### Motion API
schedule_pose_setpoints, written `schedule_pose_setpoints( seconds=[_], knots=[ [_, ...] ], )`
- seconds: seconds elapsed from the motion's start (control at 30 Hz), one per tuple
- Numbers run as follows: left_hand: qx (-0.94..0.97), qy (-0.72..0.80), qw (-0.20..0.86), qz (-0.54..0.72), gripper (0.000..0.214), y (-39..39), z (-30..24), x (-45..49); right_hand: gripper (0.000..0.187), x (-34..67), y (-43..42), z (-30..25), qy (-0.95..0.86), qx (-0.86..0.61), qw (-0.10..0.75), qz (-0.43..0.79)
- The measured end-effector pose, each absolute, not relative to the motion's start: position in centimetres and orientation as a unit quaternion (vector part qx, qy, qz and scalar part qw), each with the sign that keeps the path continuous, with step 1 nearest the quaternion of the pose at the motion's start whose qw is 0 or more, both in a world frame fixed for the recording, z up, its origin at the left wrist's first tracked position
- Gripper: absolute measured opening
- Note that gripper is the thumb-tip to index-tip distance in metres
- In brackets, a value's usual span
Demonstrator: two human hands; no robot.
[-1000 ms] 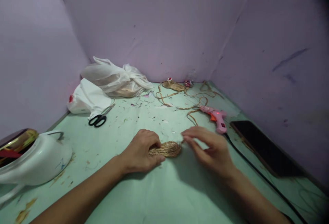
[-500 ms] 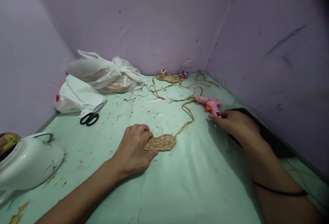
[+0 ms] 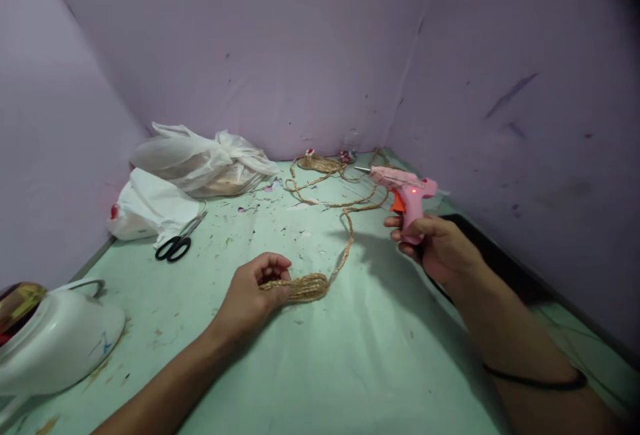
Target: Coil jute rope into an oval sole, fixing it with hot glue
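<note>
My left hand (image 3: 257,292) pinches the left end of a flat oval coil of braided twine (image 3: 309,288), the coil tilted on the table. From the coil's right end a loose strand of twine (image 3: 349,238) runs back across the table. My right hand (image 3: 440,245) grips the handle of a pink glue gun (image 3: 400,182) and holds it raised above the table. Its metal nozzle points left, its orange trigger (image 3: 398,202) faces left, and a small red light glows on its side.
Black-handled scissors (image 3: 174,247) lie left beside a white cloth-like bundle (image 3: 155,205). Behind it sits a tied plastic bag (image 3: 210,162). A white pot-like container (image 3: 65,332) stands at left. More coiled twine (image 3: 320,164) lies by the back wall, and a black flat object (image 3: 493,255) at right.
My right hand has closed around the glue gun's handle and lifted it off the table. My left hand has shifted its grip and tilted the twine coil. The view has shifted slightly.
</note>
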State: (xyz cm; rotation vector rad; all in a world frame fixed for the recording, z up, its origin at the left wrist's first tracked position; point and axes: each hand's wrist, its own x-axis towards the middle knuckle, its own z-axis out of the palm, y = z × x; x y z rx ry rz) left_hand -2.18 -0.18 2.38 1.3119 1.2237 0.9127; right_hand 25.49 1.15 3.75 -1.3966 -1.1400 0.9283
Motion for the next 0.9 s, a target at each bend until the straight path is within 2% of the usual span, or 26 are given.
schedule_pose_setpoints(
  seconds=[0.1,0.2,0.27,0.37,0.5,0.63,0.8,0.9],
  knots=[
    [0.511,0.491,0.552,0.440,0.032,0.1,2.1,-2.8,0.023,22.6,0.3,3.7,-0.443,-0.546,0.539,0.463],
    [0.506,0.476,0.551,0.462,0.036,0.1,1.8,-3.0,0.040,19.6,-0.2,3.6,-0.468,-0.516,0.476,0.537],
    [0.507,0.477,0.541,0.472,0.037,0.1,1.7,-2.8,0.039,18.1,-0.5,3.5,-0.492,-0.518,0.430,0.552],
    [0.480,0.476,0.544,0.497,0.037,0.0,1.8,-2.2,0.028,16.8,-0.7,3.3,-0.504,-0.538,0.400,0.544],
    [0.407,0.425,0.614,0.527,0.038,0.0,2.1,-1.3,0.021,16.4,-0.7,2.7,-0.457,-0.536,0.432,0.564],
    [0.386,0.385,0.694,0.471,0.039,-0.4,1.9,-0.2,0.026,16.2,-0.6,2.3,-0.406,-0.513,0.475,0.589],
    [0.360,0.419,0.689,0.470,0.033,-0.6,1.5,0.1,0.028,16.7,-0.6,3.0,-0.449,-0.516,0.451,0.573],
    [0.328,0.428,0.675,0.504,0.031,0.3,1.2,-1.1,0.034,18.8,-0.8,3.2,-0.482,-0.508,0.479,0.529]
  ],
)
